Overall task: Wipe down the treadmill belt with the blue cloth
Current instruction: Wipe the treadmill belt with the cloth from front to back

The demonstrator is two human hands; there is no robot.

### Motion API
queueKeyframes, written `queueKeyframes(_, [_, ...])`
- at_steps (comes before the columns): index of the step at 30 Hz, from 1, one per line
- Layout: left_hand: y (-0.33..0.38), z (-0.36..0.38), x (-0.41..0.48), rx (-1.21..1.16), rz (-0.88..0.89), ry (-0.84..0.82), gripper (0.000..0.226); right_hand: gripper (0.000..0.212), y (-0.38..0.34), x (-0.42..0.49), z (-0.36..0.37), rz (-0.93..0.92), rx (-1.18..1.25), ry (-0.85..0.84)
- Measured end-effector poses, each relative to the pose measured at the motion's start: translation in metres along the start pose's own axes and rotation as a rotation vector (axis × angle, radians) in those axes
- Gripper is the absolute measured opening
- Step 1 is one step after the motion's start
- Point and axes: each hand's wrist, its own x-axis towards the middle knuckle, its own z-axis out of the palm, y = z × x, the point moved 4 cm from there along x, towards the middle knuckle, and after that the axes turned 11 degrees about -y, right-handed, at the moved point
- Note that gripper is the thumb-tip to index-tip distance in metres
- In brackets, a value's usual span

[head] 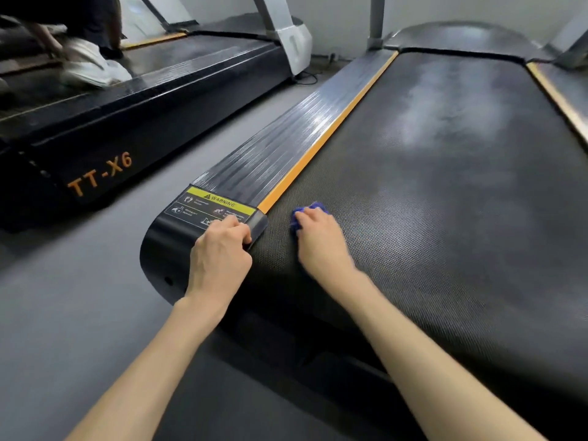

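right hand working the near corner of the belt

the right hand (315,232) is clutching the blue cloth (313,205), fingers curled around it, and is pressing it onto the treadmill belt (445,202). the cloth is sitting bunched under the palm at the belt's near left corner, just beside the orange strip (327,135), with only bits of blue peeking out past the fingers and thumb. the left hand (221,249) is bracing on the end cap (165,246) at the tail of the side rail (286,141), fingers curled over its inner edge and gripping it, right below the yellow warning label (216,206). both forearms are reaching in from the bottom of the view. further up the belt a pale, hazy patch is showing on the dark textured surface. off to the left, across the grey floor (79,297), a second treadmill (159,90) marked tt-x6 is standing, and another person (86,58) is crouching on it, too blurred to make out more.
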Motion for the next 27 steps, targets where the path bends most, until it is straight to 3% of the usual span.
queueKeyframes(3, [0.006, 0.002, 0.001, 0.068, 0.008, -0.021, 0.021, 0.044, -0.038, -0.030, 0.012, -0.185, 0.054, 0.071])
queueKeyframes(5, [0.007, 0.004, 0.001, 0.074, 0.008, -0.020, 0.020, 0.050, -0.023, -0.049, 0.003, -0.179, 0.070, 0.063])
queueKeyframes(10, [0.007, 0.008, -0.001, 0.059, 0.003, 0.006, 0.018, 0.061, 0.084, -0.091, -0.039, 0.331, 0.006, 0.147])
queueKeyframes(12, [0.005, 0.010, -0.001, 0.063, 0.021, 0.014, 0.017, 0.053, 0.092, -0.090, -0.039, 0.461, -0.055, 0.091])
queueKeyframes(14, [0.003, 0.009, -0.001, 0.072, 0.031, 0.015, 0.016, 0.039, 0.064, -0.072, -0.029, 0.401, -0.101, 0.078])
queueKeyframes(16, [0.003, 0.009, -0.001, 0.083, 0.025, 0.002, 0.016, 0.029, 0.021, -0.047, -0.014, 0.210, -0.095, 0.098])
queueKeyframes(18, [0.006, 0.010, -0.001, 0.088, 0.032, -0.002, 0.019, 0.033, -0.014, -0.028, 0.001, 0.043, -0.095, 0.061])
queueKeyframes(21, [0.018, 0.016, -0.006, 0.065, 0.176, -0.027, 0.031, 0.045, -0.016, -0.021, 0.001, -0.021, -0.116, -0.032])
queueKeyframes(24, [0.041, 0.027, -0.010, -0.030, 0.353, -0.095, 0.039, 0.065, 0.048, -0.048, -0.026, 0.194, -0.211, -0.050])
queueKeyframes(27, [0.073, 0.036, -0.014, -0.145, 0.468, -0.193, 0.042, 0.065, 0.131, -0.092, -0.067, 0.493, -0.244, -0.028])
